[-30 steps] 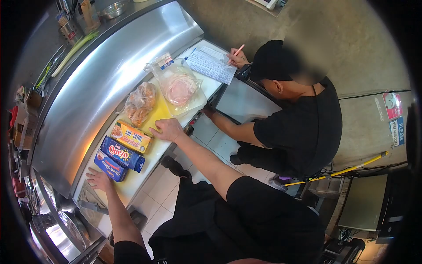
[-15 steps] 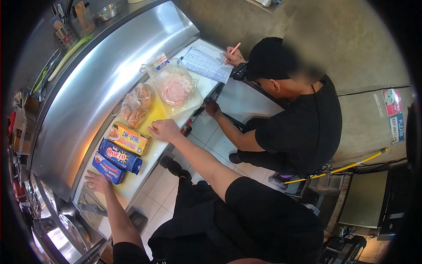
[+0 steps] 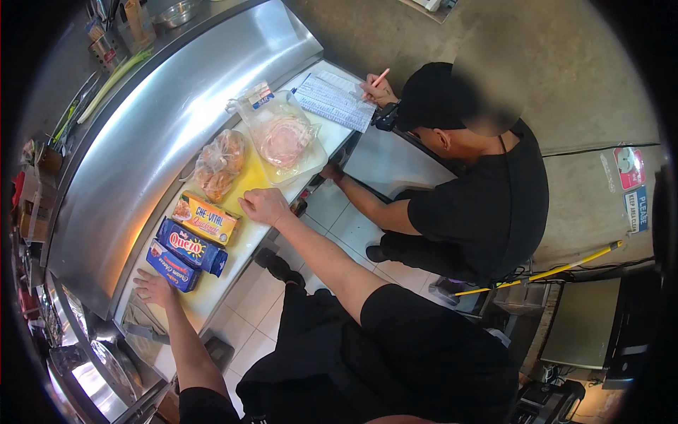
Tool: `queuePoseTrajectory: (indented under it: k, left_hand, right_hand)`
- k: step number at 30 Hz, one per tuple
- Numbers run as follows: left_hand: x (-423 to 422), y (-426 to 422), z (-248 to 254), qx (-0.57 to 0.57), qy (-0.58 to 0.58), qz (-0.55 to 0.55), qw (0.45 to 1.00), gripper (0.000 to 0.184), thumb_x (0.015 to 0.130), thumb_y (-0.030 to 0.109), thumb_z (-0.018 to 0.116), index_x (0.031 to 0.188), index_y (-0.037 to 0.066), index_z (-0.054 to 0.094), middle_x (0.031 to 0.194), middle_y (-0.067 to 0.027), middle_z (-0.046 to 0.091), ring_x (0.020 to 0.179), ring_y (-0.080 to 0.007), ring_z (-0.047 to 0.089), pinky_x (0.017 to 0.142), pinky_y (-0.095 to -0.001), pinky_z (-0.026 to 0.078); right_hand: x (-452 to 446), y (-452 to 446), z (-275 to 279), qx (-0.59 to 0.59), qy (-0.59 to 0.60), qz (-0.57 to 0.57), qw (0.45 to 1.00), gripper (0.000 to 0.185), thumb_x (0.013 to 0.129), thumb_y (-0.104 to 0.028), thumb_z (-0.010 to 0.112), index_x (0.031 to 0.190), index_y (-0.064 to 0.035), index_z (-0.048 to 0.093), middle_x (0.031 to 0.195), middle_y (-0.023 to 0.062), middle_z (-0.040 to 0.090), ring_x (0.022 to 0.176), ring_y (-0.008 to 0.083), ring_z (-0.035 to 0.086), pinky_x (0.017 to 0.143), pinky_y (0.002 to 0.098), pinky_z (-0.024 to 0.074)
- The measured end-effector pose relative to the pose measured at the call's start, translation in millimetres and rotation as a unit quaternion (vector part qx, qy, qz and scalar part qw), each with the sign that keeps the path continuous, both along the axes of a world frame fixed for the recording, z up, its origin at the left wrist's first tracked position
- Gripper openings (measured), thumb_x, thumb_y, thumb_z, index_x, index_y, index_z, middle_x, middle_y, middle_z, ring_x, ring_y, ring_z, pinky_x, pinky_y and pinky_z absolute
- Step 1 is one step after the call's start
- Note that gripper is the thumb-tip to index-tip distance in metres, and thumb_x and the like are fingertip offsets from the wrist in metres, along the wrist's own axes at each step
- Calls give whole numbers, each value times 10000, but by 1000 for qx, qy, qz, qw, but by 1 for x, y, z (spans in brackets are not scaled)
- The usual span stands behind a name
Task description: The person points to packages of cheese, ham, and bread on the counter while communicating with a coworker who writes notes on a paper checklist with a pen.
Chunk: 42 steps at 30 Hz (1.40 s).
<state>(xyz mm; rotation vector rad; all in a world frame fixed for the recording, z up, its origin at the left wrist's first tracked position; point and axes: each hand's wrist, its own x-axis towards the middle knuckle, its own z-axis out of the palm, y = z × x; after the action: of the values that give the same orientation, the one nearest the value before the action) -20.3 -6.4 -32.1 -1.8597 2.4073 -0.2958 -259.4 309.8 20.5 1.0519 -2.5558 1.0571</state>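
My left hand [image 3: 154, 288] lies on the white cutting board [image 3: 189, 305] with its fingers spread, beside a blue cream cheese box [image 3: 174, 267]. Right of that box are a dark blue Quezo cheese pack [image 3: 191, 246] and a yellow Che-Vital cheese box [image 3: 206, 218]. Curled into a fist, my right hand [image 3: 264, 206] rests at the board's near edge, close to the yellow box; no object shows in it. Beyond the yellow box sits a clear plastic bag of orange-brown food [image 3: 219, 166]. An opened pack of sliced ham [image 3: 285, 140] lies farther along.
A co-worker in black [image 3: 487, 205] crouches at the right, holding a pink pen [image 3: 381, 76] over handwritten sheets [image 3: 335, 100]. A steel counter hood [image 3: 183, 106] curves behind the board. A folded cloth [image 3: 143, 325] lies left of my left hand.
My left hand has shifted slightly left, away from the cream cheese box. The right fist stays nearly where it was. The co-worker's lower hand has moved slightly left; the food packs have not moved.
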Motion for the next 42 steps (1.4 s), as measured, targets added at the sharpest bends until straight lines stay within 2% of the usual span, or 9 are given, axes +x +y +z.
queuePoseTrajectory:
  k: [11, 14, 16, 25, 28, 41, 42]
  left_hand:
    - [-1, 4, 7, 4, 1, -5, 1000, 772, 923, 611, 372, 1530, 183, 163, 1578, -181, 141, 1429, -431, 172, 1082, -660, 184]
    - [-1, 5, 9, 8, 10, -5, 1000, 779, 920, 619, 367, 1532, 183, 158, 1579, -178, 141, 1431, -427, 167, 1086, -655, 181]
    - [-3, 7, 11, 13, 7, 0, 1000, 783, 920, 624, 360, 1534, 185, 152, 1579, -175, 141, 1433, -425, 161, 1090, -650, 178]
    - [-1, 3, 5, 5, -3, 0, 1000, 773, 923, 614, 365, 1535, 196, 143, 1582, -168, 132, 1436, -424, 153, 1091, -646, 184]
    - [-1, 1, 1, -5, -7, -4, 1000, 773, 924, 615, 363, 1535, 194, 144, 1581, -170, 135, 1435, -426, 155, 1088, -649, 186]
    - [-3, 11, 15, 10, -1, -5, 1000, 774, 929, 614, 352, 1534, 176, 151, 1579, -174, 146, 1432, -422, 167, 1085, -653, 185]
    - [-3, 11, 15, 9, 4, -3, 1000, 771, 930, 609, 356, 1534, 176, 151, 1579, -174, 146, 1431, -421, 171, 1085, -652, 188]
  right_hand:
    - [-1, 0, -2, -12, 27, 1, 1000, 311, 872, -329, 584, 665, -99, 610, 664, 94, 639, 612, 301, 629, 565, 423, 501]
    - [0, 0, -1, 1, -7, 9, 1000, 298, 869, -332, 568, 693, -96, 614, 699, 119, 650, 658, 327, 640, 611, 451, 505]
    - [-1, 0, -3, -16, 22, 4, 1000, 311, 870, -326, 587, 661, -97, 607, 658, 98, 634, 609, 303, 627, 562, 428, 497]
    - [-1, 0, -3, -15, 28, 1, 999, 314, 866, -323, 594, 649, -96, 596, 646, 93, 626, 600, 303, 621, 550, 424, 493]
    - [-1, 1, 0, -4, -12, 10, 1000, 306, 865, -336, 569, 684, -94, 610, 691, 126, 645, 655, 334, 637, 610, 460, 501]
    - [-1, -1, -3, -5, -7, 7, 1000, 320, 863, -347, 574, 678, -89, 612, 688, 122, 643, 647, 334, 634, 604, 457, 501]
    - [-1, -1, -3, -4, 11, 4, 1000, 313, 863, -340, 586, 667, -97, 609, 680, 103, 643, 631, 313, 632, 583, 437, 501]
